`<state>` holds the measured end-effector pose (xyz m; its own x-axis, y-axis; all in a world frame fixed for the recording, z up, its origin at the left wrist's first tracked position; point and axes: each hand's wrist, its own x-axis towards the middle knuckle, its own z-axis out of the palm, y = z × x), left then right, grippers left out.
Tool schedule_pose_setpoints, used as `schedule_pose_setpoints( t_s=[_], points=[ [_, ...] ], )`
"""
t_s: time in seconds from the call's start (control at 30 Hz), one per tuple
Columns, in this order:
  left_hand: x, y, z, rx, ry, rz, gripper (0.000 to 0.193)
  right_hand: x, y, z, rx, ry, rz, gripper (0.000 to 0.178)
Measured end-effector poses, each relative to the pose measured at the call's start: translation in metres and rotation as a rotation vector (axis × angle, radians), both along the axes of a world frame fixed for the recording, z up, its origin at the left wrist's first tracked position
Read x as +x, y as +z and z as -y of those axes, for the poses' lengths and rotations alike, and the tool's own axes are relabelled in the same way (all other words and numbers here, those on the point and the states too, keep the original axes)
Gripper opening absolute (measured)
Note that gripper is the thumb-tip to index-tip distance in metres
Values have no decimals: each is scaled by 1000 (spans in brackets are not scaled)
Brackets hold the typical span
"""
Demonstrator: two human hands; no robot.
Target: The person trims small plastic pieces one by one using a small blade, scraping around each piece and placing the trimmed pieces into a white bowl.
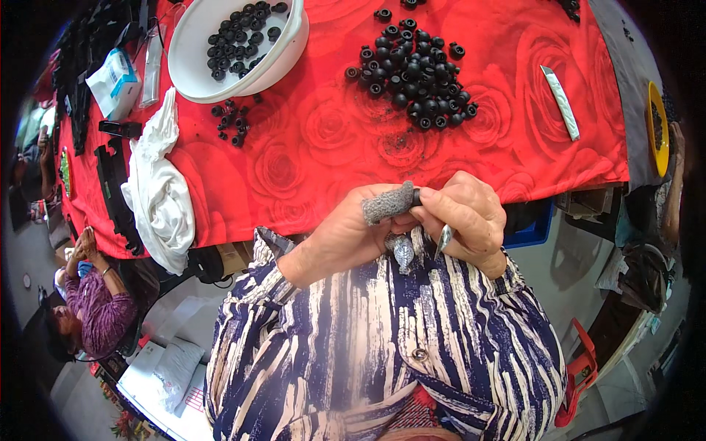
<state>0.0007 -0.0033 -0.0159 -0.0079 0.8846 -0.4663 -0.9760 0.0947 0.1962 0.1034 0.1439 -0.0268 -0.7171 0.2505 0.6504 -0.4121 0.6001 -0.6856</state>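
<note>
My left hand (pixel 340 237) and my right hand (pixel 467 220) meet in front of my chest, just off the table's near edge. A grey fuzzy sleeve (pixel 387 203) covers one digit of my left hand. At its tip sits a small black part (pixel 417 197), pinched between the two hands and mostly hidden by fingers. My right hand also keeps a thin metal blade (pixel 444 237) between its fingers, pointing down. Below my left fingers shows a crinkled silvery piece (pixel 401 253); what it belongs to is unclear. A heap of round black parts (pixel 415 73) lies beyond my hands.
A red rose-patterned cloth (pixel 294 158) covers the table. At the far left stands a white bowl (pixel 294 51) with black parts, a small pile (pixel 230 123) beside it. White cloth (pixel 158 202) hangs over the left edge. A pale utility knife (pixel 560 103) lies right. Another person (pixel 103 309) sits left.
</note>
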Motion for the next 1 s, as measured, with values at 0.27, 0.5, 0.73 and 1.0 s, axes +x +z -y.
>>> schedule_pose_setpoints(
  t_s=[0.27, 0.5, 0.73, 1.0],
  points=[
    [6, 6, -1, -69, 73, -283, 21, -1, 5, 5, -26, -39, 23, 41],
    [2, 14, 3, -89, 155, -802, 20, 5, 11, 1, -383, -36, 181, 22],
    [5, 15, 4, -129, 208, -673, 22, 8, 12, 6, -499, -55, 286, 21],
    [2, 17, 3, -107, 243, -1043, 24, 2, 21, 7, -537, 64, 360, 15]
  ],
)
